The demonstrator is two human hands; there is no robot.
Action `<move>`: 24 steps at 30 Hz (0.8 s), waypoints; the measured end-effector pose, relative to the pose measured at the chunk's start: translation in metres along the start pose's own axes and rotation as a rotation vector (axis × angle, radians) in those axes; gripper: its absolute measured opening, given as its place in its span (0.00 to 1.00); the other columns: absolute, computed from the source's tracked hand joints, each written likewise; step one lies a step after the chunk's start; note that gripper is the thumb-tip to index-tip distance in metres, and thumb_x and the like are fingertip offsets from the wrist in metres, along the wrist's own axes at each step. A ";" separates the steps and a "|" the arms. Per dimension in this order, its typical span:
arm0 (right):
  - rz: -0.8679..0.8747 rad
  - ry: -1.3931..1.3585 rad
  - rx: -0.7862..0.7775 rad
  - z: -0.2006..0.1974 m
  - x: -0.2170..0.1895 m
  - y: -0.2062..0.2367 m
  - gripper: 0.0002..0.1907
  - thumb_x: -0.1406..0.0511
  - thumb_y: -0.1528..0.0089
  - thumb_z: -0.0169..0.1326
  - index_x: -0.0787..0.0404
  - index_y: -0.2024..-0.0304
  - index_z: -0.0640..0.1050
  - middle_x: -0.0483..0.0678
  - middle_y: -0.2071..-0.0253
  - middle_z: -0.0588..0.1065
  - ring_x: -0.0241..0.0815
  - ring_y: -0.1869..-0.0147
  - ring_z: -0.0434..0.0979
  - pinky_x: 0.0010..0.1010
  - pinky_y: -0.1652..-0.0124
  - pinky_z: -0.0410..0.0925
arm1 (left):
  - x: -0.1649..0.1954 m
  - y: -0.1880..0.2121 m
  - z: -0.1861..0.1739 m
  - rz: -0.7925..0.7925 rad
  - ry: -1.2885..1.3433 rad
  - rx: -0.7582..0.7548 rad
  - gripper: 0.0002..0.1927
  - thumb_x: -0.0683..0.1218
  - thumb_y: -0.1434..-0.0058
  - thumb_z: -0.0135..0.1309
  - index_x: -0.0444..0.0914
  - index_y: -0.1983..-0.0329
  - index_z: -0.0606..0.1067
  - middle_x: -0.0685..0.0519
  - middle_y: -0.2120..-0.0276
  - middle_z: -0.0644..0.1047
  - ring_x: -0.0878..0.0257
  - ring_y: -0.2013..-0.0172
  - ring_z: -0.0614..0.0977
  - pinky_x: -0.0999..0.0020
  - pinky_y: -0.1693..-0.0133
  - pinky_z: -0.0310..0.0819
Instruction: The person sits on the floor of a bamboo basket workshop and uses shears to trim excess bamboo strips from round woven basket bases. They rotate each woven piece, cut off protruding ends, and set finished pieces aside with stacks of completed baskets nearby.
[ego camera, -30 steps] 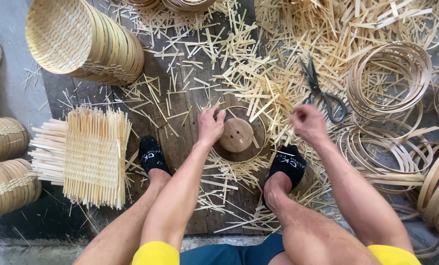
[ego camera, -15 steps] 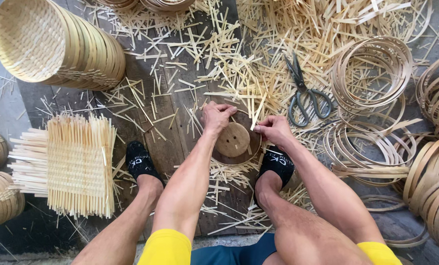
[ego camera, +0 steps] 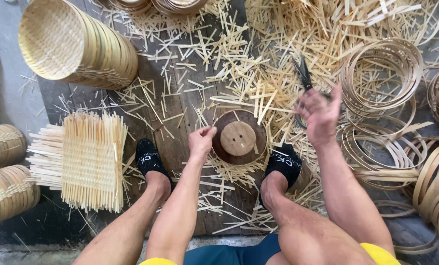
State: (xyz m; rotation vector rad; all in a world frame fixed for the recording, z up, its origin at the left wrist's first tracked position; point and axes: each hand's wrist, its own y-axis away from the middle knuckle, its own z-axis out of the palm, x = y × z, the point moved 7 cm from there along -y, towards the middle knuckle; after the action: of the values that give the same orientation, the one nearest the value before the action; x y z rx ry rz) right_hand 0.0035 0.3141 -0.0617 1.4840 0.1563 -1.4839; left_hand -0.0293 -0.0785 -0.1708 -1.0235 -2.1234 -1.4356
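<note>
The left hand (ego camera: 201,141) rests by its fingertips at the left edge of a round wooden mould (ego camera: 239,137), a dark disc with a paler raised disc on top, which lies on the plank floor (ego camera: 175,147) between the person's two black-socked feet; its fingers are curled loosely and hold nothing. The right hand (ego camera: 320,115) is lifted to the right of the mould, fingers spread open and blurred, apart from it and clasping nothing as far as the blur lets one judge. Just behind that hand a pair of black scissors (ego camera: 304,73) lies on a thick litter of bamboo slivers (ego camera: 278,44) that covers the floor beyond and around the mould, leaving only a narrow bare strip of planks to the mould's left. Coiled bamboo hoops (ego camera: 381,73) crowd the right edge, some stacked, some loose. At the upper left a stack of woven bamboo trays (ego camera: 77,46) lies on its side, its open face empty. A flat woven mat of bamboo strips (ego camera: 84,159) lies left of the left foot, and more nested baskets (ego camera: 3,169) stand at the left border.
</note>
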 end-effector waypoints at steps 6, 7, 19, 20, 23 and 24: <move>0.447 0.798 -0.341 0.009 0.111 0.033 0.22 0.62 0.39 0.63 0.71 0.48 0.77 0.57 0.62 0.82 0.42 0.66 0.82 0.30 0.68 0.76 | -0.003 -0.005 0.004 -0.077 0.002 -0.070 0.17 0.46 0.48 0.70 0.35 0.56 0.85 0.51 0.63 0.86 0.68 0.65 0.83 0.73 0.58 0.76; 0.421 0.766 -0.321 0.008 0.119 0.034 0.19 0.64 0.39 0.63 0.71 0.51 0.80 0.56 0.64 0.82 0.42 0.68 0.81 0.31 0.69 0.76 | -0.002 -0.003 0.003 -0.093 -0.020 -0.041 0.17 0.46 0.48 0.70 0.35 0.56 0.85 0.50 0.64 0.86 0.67 0.65 0.83 0.73 0.58 0.76; 0.533 0.385 -0.305 0.003 0.123 0.050 0.12 0.65 0.38 0.60 0.71 0.60 0.80 0.53 0.66 0.81 0.43 0.68 0.83 0.33 0.68 0.80 | -0.027 0.071 0.041 -0.425 0.740 -0.362 0.14 0.42 0.35 0.53 0.31 0.49 0.74 0.48 0.58 0.82 0.57 0.60 0.85 0.53 0.55 0.85; 0.512 0.478 -0.268 0.000 0.128 0.050 0.12 0.66 0.38 0.60 0.73 0.61 0.80 0.53 0.66 0.81 0.45 0.68 0.83 0.35 0.68 0.80 | -0.033 0.075 0.049 -0.407 0.751 -0.378 0.12 0.39 0.35 0.53 0.32 0.48 0.73 0.49 0.58 0.81 0.57 0.59 0.85 0.50 0.55 0.85; 0.469 0.517 -0.228 -0.004 0.143 0.049 0.12 0.66 0.37 0.60 0.73 0.61 0.81 0.56 0.67 0.81 0.48 0.68 0.84 0.35 0.69 0.79 | -0.054 0.071 0.058 -0.379 0.616 -0.296 0.10 0.40 0.34 0.54 0.32 0.51 0.77 0.48 0.59 0.82 0.56 0.61 0.84 0.55 0.58 0.84; 0.451 0.534 -0.210 -0.006 0.145 0.048 0.12 0.66 0.37 0.60 0.73 0.61 0.81 0.56 0.67 0.81 0.48 0.69 0.83 0.36 0.70 0.79 | -0.061 0.070 0.061 -0.392 0.611 -0.272 0.10 0.40 0.34 0.55 0.31 0.51 0.77 0.48 0.59 0.82 0.56 0.61 0.83 0.55 0.59 0.84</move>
State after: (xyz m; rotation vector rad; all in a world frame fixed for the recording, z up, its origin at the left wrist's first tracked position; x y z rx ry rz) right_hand 0.0761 0.2176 -0.1561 1.5829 0.2674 -0.6747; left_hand 0.0686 -0.0300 -0.1915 -0.1784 -1.7508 -1.9490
